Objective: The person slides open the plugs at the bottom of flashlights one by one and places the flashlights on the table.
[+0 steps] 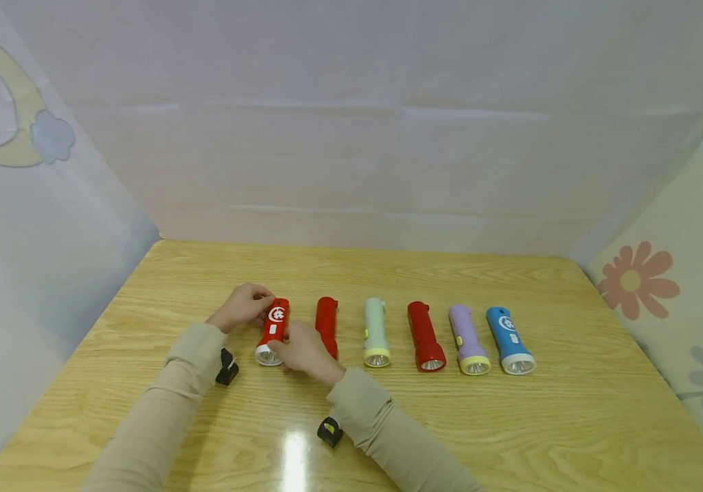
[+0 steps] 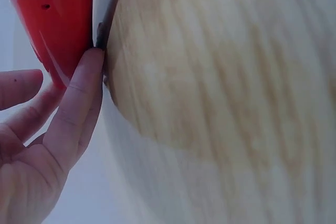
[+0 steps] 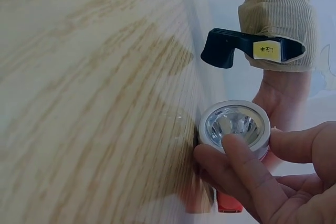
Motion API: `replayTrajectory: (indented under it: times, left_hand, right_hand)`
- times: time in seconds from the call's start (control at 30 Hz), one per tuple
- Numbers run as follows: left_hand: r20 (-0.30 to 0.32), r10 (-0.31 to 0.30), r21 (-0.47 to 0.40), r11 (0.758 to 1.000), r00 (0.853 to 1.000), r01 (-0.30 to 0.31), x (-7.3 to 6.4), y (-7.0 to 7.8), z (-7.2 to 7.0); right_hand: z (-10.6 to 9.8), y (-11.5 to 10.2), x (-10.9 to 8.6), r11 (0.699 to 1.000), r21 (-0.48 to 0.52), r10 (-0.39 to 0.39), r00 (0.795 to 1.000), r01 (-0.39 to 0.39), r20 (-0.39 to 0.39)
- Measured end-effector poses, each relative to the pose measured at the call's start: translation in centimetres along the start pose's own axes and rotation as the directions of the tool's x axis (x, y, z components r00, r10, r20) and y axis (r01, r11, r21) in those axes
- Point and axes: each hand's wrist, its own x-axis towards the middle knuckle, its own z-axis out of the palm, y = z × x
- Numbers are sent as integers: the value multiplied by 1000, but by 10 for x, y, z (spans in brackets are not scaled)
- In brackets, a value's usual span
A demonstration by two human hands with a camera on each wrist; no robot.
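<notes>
Red and glossy, a flared, white-rimmed flashlight (image 1: 274, 331) spans both hands (image 1: 244, 307) (image 1: 307, 352).

Beige long sleeves (image 1: 151, 410) are worn on both arms, fine ribbing being noted at the left cuff (image 3: 281, 11), while a black fitting (image 3: 219, 48) is mounted at each wrist, the left bearing a yellow label (image 3: 266, 51) marked with dark characters.
</notes>
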Motion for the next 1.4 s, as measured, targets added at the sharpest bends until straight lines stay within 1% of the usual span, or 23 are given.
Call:
replayTrajectory:
  times: [0.17,0.23,0.33,0.43,0.57,0.67,0.83,1.0,1.17,1.3,1.4]
  left_hand:
    - [-60,21,53,998,998,-17,0,-1,-1]
    - [-86,29,76,997,996,-23,-1,-1,-2]
    - [-104,44,92,995,994,-35,-3,0,-3]
    - [-107,43,61,997,993,-37,-4,1,-4]
    - [-110,42,-4,999,993,-43,-6,3,-4]
    - [-122,47,-44,998,991,-52,-8,3,-4]
    - [-143,71,-59,995,987,-80,-9,4,-4]
    - [-160,102,-55,992,982,-112,-11,5,-5]
    - [-175,113,-71,989,978,-127,-13,6,-6]
    - [-185,128,-96,984,974,-147,-13,6,-7]
    - [-193,144,-104,981,971,-166,-14,7,-6]
  right_hand:
    - [1,-1,0,999,-35,-24,1000,23,-14]
    - [1,-2,0,999,-34,-21,1000,20,-16]
    - [2,-2,0,1000,-16,-2,1000,2,-14]
    - [3,-1,0,1000,-10,1,1000,-2,-14]
    - [2,0,1,998,-39,-45,999,44,-28]
    - [2,0,2,998,-29,-61,998,61,-25]
    - [1,0,3,999,27,-24,1000,24,0]
    - [1,-1,6,999,54,9,1000,-10,20]
    - [-3,-3,9,996,81,36,998,-40,49]
    - [-6,-3,13,996,75,44,997,-49,68]
    - [-10,-4,15,998,46,47,996,-50,77]
